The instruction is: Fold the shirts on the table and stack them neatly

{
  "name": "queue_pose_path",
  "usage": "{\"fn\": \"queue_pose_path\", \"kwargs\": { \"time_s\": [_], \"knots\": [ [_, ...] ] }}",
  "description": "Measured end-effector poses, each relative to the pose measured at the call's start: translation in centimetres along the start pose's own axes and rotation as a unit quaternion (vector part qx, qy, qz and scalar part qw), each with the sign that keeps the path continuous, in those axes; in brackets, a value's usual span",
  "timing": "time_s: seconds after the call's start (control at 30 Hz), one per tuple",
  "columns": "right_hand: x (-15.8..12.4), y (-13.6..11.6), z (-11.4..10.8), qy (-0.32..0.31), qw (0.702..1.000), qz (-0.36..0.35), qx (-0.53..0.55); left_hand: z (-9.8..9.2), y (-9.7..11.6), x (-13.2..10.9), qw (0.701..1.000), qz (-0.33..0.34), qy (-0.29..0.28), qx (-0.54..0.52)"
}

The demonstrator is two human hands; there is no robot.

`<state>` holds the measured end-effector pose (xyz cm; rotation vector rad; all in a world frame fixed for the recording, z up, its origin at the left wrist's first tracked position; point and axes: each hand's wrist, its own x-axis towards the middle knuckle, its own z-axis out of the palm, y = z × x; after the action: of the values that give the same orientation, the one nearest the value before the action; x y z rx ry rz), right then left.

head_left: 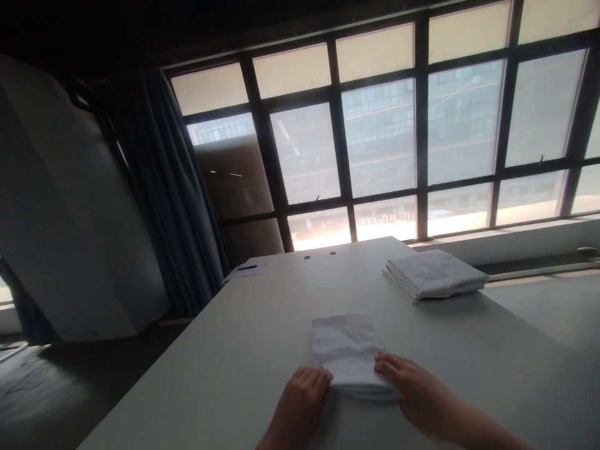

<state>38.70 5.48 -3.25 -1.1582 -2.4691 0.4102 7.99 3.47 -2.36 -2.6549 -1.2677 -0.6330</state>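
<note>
Pressing: both hands flat on the cloth [349, 350]
Left hand [300, 394]: fingers curled at its near edge
Right hand [412, 387]: fingers spread, gripping nothing
Pile [434, 274]: well behind the cloth
Next: probably lifting it, needing a firm pinch

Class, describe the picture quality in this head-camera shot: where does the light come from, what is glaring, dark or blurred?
Head view: strong backlight from the window, its lowest panes blown out; the ceiling and curtain are nearly black; the floor at lower left is smeared by blur; the window bars bow from wide-angle distortion; the hands and folded cloth on the table stay dim but legible.
</note>
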Motion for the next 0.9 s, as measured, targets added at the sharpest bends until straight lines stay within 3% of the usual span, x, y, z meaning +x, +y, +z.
{"fn": "queue_pose_path", "kwargs": {
  "time_s": [0.1,0.27,0.4,0.5,0.63,0.73,0.8,0.9],
  "knots": [
    [0.5,-0.1,-1.5,0.035,0.999,0.009,0.020,-1.4,0.0,0.3,0.997,0.005,0.060,-0.049],
    [0.8,-1.8,-6.3,0.167,0.971,0.013,0.168,-5.4,0.6,0.4,0.979,-0.076,0.114,-0.150],
    [-0.1,-4.1,-9.9,0.275,0.932,0.058,0.230,-8.9,2.2,0.7,0.940,-0.163,0.163,-0.252],
    [-0.3,-4.9,-10.6,0.333,0.905,0.088,0.251,-9.2,2.7,1.6,0.902,-0.240,0.166,-0.318],
    [0.2,-4.8,-9.0,0.251,0.926,0.118,0.256,-5.4,0.3,2.1,0.880,-0.291,0.090,-0.364],
    [0.5,-4.9,-6.4,0.207,0.953,0.099,0.197,-1.8,-3.3,1.2,0.896,-0.315,0.044,-0.311],
    [0.6,-5.5,-3.7,0.163,0.974,0.029,0.154,-0.2,-5.6,0.2,0.921,-0.313,0.035,-0.227],
    [0.8,-6.7,1.6,0.042,0.982,-0.160,0.087,0.5,-7.6,-0.8,0.957,-0.254,0.059,-0.124]
  ]
}}
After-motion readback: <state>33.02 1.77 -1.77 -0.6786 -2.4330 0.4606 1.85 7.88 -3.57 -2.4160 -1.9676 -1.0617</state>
